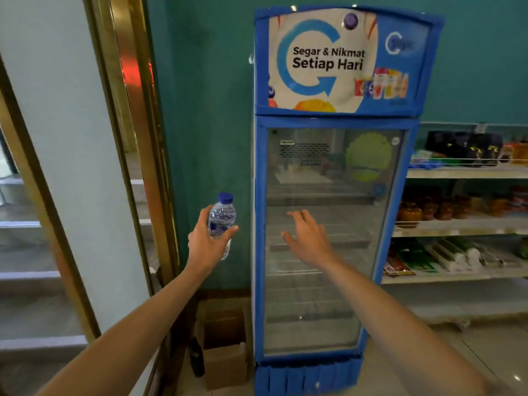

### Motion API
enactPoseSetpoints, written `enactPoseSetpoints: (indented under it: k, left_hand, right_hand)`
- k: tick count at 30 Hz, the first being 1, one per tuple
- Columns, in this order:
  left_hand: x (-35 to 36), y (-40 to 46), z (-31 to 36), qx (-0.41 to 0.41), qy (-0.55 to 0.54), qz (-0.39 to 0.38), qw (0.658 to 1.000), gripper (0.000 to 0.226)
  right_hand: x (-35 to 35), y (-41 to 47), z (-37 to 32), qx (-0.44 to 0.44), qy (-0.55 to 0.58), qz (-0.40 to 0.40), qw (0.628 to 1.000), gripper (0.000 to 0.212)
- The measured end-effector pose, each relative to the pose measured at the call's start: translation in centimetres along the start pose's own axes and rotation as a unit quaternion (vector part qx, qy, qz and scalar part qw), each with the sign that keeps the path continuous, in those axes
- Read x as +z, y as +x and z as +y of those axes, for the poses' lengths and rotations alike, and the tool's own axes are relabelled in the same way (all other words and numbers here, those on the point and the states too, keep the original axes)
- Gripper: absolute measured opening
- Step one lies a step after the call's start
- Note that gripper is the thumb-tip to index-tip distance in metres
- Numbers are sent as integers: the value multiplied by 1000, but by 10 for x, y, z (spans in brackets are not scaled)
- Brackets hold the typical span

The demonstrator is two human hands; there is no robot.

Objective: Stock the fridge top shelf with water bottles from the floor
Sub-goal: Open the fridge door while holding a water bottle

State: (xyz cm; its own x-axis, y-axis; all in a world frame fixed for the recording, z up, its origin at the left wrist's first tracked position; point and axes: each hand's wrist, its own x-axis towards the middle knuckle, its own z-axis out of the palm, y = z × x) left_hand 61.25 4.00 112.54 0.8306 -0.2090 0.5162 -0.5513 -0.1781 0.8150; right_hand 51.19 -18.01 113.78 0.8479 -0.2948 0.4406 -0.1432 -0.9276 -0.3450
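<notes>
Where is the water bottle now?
The water bottle is held upright in the left hand, left of the closed fridge door, in the head view.

Soft, even indoor light, fairly dim. The fridge's glass door (328, 238) is hazy with pale reflections, blurring the shelves inside. A red glare glows on the gold door frame (134, 70) far left. Wide-angle distortion bends the edges; details look soft.

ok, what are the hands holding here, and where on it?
Left hand grips the water bottle around its lower body, cap up. Right hand holds nothing, open before the closed fridge door.
</notes>
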Motion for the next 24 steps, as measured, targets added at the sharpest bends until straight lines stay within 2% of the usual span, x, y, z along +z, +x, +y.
enactPoseSetpoints:
  k: [7,13,19,24]
  left_hand:
    - [4,83,-75,-28,-26,10,999,62]
    - [8,160,-125,-46,-71,4,996,60]
    - [19,210,-171,-42,-77,-29,996,62]
    - [33,230,-190,-47,-84,-48,994,62]
  right_hand:
    - [74,78,-1,-26,-62,-3,998,54]
    - [119,157,0,-55,-185,-5,981,53]
    - [143,212,1,-92,-363,15,927,54]
    - [155,240,9,-196,-448,30,872,45]
